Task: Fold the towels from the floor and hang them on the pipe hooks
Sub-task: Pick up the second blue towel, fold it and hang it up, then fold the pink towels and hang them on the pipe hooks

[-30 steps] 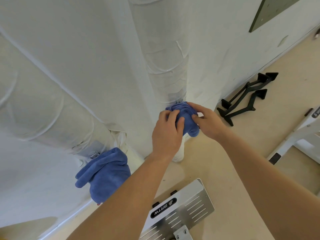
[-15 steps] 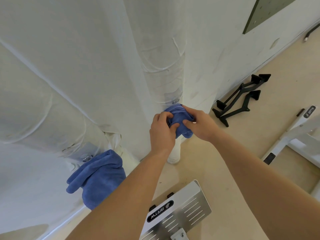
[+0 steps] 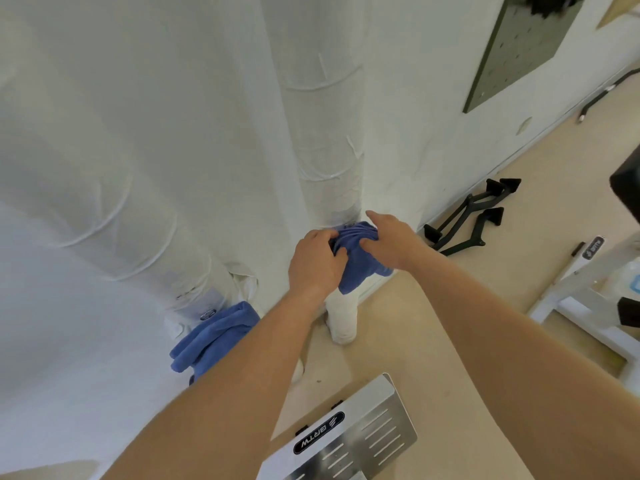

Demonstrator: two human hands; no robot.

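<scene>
A bunched blue towel [image 3: 358,268] hangs against the upright white wrapped pipe [image 3: 325,140], at a small metal hook near its lower part. My left hand [image 3: 315,263] grips the towel's left side with curled fingers. My right hand [image 3: 389,239] pinches its top right, index finger stretched toward the pipe. A second blue towel [image 3: 214,336] hangs folded from a hook [image 3: 207,314] on the slanted white pipe [image 3: 114,216] at lower left.
A metal step plate [image 3: 346,441] with a black label lies below my arms. Black brackets [image 3: 471,216] lie on the beige floor by the wall. A white frame [image 3: 585,292] stands at right, a dark pegboard [image 3: 519,46] on the wall.
Both hands stayed on the towel at the upright pipe. The towel's lower end now hangs down more, and my right index finger has lifted off it.
</scene>
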